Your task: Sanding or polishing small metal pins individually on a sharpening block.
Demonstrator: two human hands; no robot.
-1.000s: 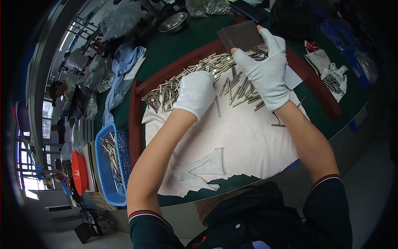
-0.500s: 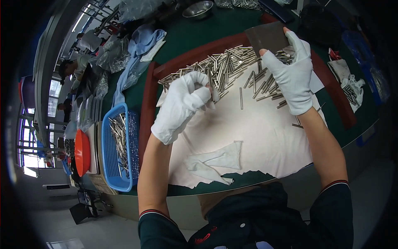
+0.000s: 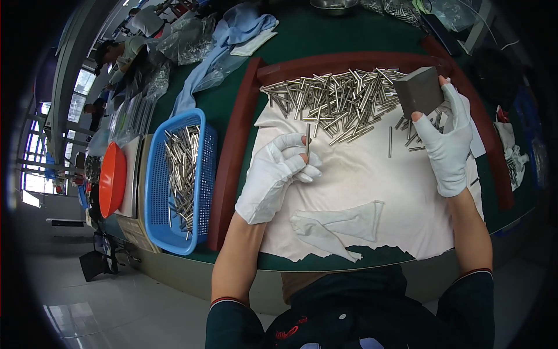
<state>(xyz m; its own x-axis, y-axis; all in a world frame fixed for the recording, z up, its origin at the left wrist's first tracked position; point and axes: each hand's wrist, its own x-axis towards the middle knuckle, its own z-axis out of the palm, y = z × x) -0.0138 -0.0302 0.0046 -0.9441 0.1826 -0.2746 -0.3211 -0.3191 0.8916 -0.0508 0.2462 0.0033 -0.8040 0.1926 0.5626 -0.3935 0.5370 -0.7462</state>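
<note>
Between bare thumb and fingertip, my left hand (image 3: 280,168) in its white glove pinches a metal pin (image 3: 308,143), held upright above the cloth. My right hand (image 3: 446,139), also gloved in white with fingertips bare, grips a dark grey rectangular block (image 3: 419,92) by its edges. Behind both hands a large heap of shiny metal pins (image 3: 349,102) lies on the pale pink cloth (image 3: 372,174). One single pin (image 3: 390,142) rests apart from the heap, between my hands. More pins (image 3: 411,139) lie beneath the block, partly hidden by my right hand.
A dark red wooden frame (image 3: 235,145) borders the cloth. Left of it stands a blue plastic basket (image 3: 210,168) holding more pins, then an orange-red bowl (image 3: 112,180). A crumpled white rag (image 3: 340,225) lies near the front edge. Blue cloth (image 3: 232,36) sits at the back left.
My view has shifted left. My left hand has turned so the pin shows upright in its pinch. The block in my right hand is tilted, now showing its thick side.
</note>
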